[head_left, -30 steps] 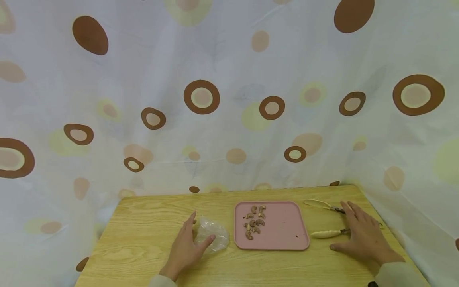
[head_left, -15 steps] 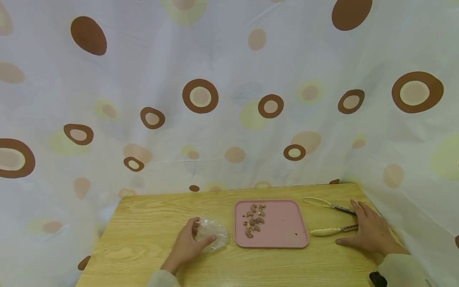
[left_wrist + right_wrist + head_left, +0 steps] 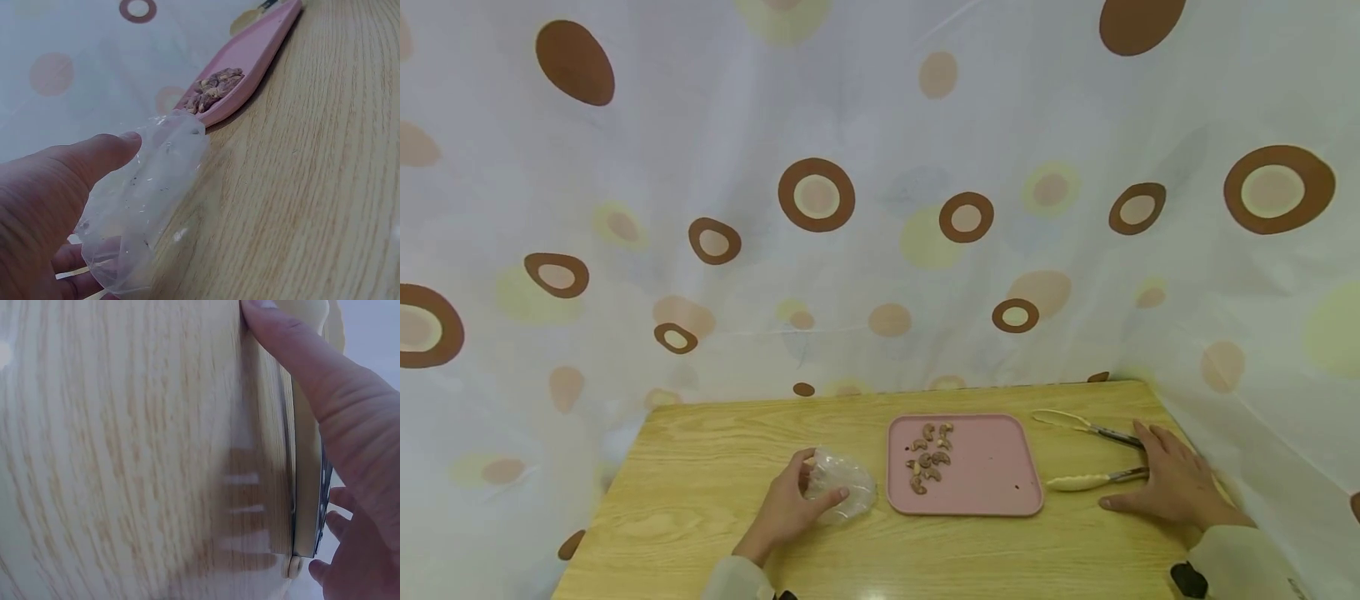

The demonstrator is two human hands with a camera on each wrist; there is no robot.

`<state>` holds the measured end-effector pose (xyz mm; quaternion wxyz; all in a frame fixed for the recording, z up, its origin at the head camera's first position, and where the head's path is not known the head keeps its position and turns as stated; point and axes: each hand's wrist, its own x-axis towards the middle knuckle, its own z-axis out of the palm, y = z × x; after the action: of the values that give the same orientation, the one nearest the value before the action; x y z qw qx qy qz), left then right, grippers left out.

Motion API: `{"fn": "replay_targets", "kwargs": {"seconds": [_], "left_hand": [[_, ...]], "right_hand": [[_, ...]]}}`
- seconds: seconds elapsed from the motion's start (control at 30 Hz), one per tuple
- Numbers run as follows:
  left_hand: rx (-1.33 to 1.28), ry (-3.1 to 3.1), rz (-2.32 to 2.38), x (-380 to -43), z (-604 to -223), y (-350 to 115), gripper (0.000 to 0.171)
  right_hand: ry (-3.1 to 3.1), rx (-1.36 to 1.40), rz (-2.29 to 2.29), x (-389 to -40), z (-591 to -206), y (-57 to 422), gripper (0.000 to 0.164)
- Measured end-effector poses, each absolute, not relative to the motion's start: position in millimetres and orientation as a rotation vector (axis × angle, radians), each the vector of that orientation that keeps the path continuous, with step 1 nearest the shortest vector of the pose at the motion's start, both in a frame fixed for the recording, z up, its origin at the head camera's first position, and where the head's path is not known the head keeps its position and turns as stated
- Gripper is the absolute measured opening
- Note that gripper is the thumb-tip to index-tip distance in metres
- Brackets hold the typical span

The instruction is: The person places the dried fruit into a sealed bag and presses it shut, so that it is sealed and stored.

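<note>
A crumpled clear plastic bag (image 3: 842,487) lies left of the pink tray. My left hand (image 3: 790,504) is around the bag's left side, its thumb (image 3: 109,156) straight along the upper side and its other fingers bent by the far edge, partly seen through the plastic. Metal tongs with cream-coloured tips (image 3: 1078,482) lie spread apart on the right, tips toward the tray. My right hand (image 3: 1176,483) stands over their handle end, thumb on the near side and fingers on the far side; the hand hides the joined end. In the right wrist view the tongs (image 3: 306,481) run between thumb and fingers.
The pink tray (image 3: 992,462) stands mid-table, with several brown cashew nuts (image 3: 928,458) in its left half and small dark crumbs. A spotted curtain (image 3: 880,250) hangs behind and beside the wooden table (image 3: 700,475).
My left fingers have bent in closer to the bag's left edge. My right hand has drawn back to the right along the tongs, uncovering more of their metal arms. The head view has shifted slightly.
</note>
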<state>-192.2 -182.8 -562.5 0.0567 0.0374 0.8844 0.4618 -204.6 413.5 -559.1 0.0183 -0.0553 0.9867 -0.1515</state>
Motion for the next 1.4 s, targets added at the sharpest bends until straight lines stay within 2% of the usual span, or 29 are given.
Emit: {"fn": "replay_targets", "kwargs": {"seconds": [0.2, 0.43, 0.73, 0.9, 1.13, 1.33, 1.4], "left_hand": [[0.116, 2.656, 1.439, -195.9, -563.4, -182.6, 0.068], [0.133, 2.579, 1.556, -195.8, -563.6, -183.6, 0.056], [0.122, 2.559, 1.603, -189.5, -565.7, -185.1, 0.056], [0.284, 2.445, 1.713, -188.4, -577.5, -192.5, 0.057], [0.463, 2.341, 1.745, -176.7, -569.1, -192.3, 0.085], [0.491, 2.323, 1.714, -172.3, -569.3, -189.0, 0.064], [0.479, 2.321, 1.709, -170.5, -567.8, -186.8, 0.063]], "right_hand": [[3.059, -0.171, -0.445, -205.2, -557.3, 413.9, 0.134], [3.047, -0.166, -0.415, -206.4, -561.1, 416.2, 0.13], [3.04, -0.16, -0.42, -204.7, -558.3, 416.6, 0.125], [3.047, -0.167, -0.414, -203.9, -558.6, 415.2, 0.122], [3.031, -0.148, -0.419, -202.0, -557.2, 413.3, 0.121], [3.026, -0.135, -0.429, -200.5, -555.3, 412.3, 0.12], [3.029, -0.136, -0.43, -200.1, -554.1, 411.6, 0.12]]}}
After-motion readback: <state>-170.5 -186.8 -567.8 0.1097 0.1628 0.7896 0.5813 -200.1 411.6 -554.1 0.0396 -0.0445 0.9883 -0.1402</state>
